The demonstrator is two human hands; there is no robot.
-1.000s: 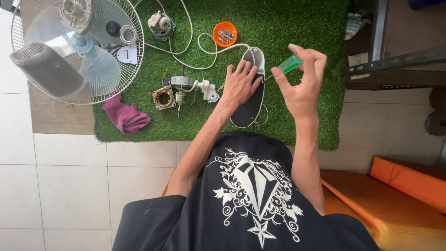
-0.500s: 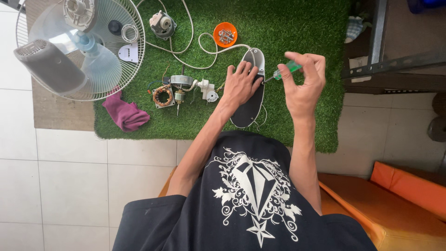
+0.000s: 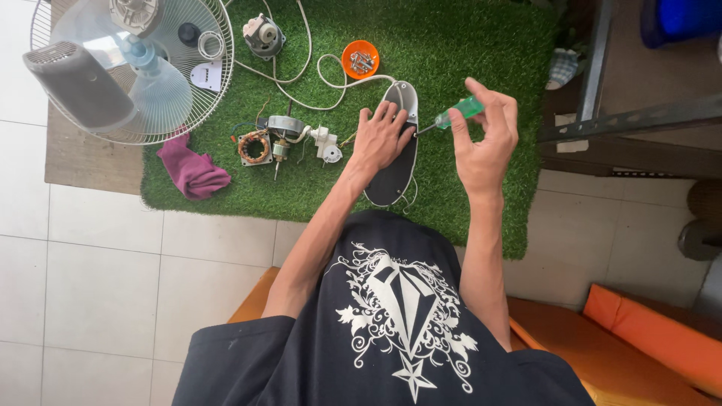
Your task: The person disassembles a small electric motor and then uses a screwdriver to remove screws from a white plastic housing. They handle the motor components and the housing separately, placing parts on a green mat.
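My left hand [image 3: 382, 137] rests flat on a dark oval fan base cover [image 3: 395, 169] lying on the green turf mat [image 3: 466, 45]. My right hand [image 3: 485, 139] pinches a green-handled screwdriver [image 3: 457, 114], whose tip points left toward the cover's right rim beside my left fingers. A white cable [image 3: 316, 75] runs from the top of the cover across the mat.
Left of the cover lie a copper-wound motor stator [image 3: 254, 146] with small parts and a magenta cloth [image 3: 192, 169]. An orange dish of screws [image 3: 360, 59] sits behind. A fan guard with blades [image 3: 128, 68] lies far left. A metal rack [image 3: 624, 120] stands right.
My right hand has come down and left with the screwdriver, bringing its tip close to the cover's rim. My left hand stays on the cover.
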